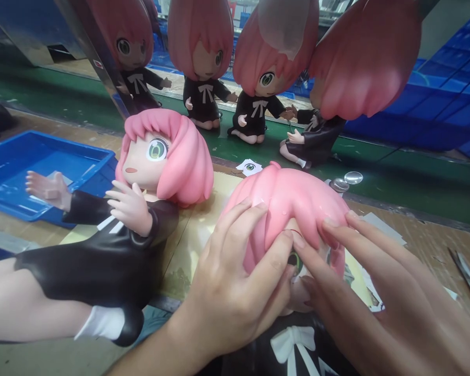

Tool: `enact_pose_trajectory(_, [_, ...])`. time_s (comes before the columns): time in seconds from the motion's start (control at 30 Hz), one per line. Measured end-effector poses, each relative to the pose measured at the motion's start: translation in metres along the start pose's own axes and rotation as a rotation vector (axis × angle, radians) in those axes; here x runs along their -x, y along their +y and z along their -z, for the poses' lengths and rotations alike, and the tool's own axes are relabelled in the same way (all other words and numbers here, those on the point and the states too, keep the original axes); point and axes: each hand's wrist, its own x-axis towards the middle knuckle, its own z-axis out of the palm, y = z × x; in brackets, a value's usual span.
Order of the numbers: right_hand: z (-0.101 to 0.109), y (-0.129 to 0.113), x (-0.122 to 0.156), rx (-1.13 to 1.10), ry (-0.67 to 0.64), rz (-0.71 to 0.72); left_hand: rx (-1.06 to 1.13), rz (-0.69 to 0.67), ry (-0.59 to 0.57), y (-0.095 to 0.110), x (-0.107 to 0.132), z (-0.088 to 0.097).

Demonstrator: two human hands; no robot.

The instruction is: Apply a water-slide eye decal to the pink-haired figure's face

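Head view, sole camera. Containers: a blue plastic tray sat at the far left of the bench and held a few pale sheets. Two small round dishes stood behind the work, near the green strip; their contents could not be made out.

Work piece: a pink-haired figurine lay face up on the near side of the bench, directly before the person. Crown pointed away from the person, white bow toward them; long axis ran front to back.

Hands: the left hand lay over the hair, index fingertip at the brow above a green eye; whether it pinched anything could not be told. The right hand was unclenched, fingers extended, index beside the left index, others touching the hair.

Nearby: a second figurine reclined at left; four kneeling figurines stood behind.
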Motion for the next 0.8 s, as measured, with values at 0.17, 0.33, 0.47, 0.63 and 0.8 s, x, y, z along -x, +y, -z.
enact_pose_trajectory(0.17, [0.004, -0.010, -0.005, 0.047, -0.057, 0.015, -0.011, -0.004, -0.015, 0.000, 0.001, 0.000])
enact_pose_trajectory(0.33, [0.003, -0.009, -0.013, 0.135, 0.032, 0.118, -0.021, 0.002, -0.016, -0.001, 0.001, 0.001])
enact_pose_trajectory(0.47, [-0.003, -0.006, -0.017, 0.087, 0.114, 0.165, -0.013, 0.014, -0.016, -0.001, 0.001, 0.001])
enact_pose_trajectory(0.63, [0.000, -0.005, -0.007, 0.070, 0.101, 0.091, -0.004, 0.009, -0.027, -0.001, 0.001, 0.002])
enact_pose_trajectory(0.8, [0.006, -0.003, 0.002, 0.068, 0.017, 0.032, -0.033, -0.015, -0.033, -0.001, -0.001, 0.002])
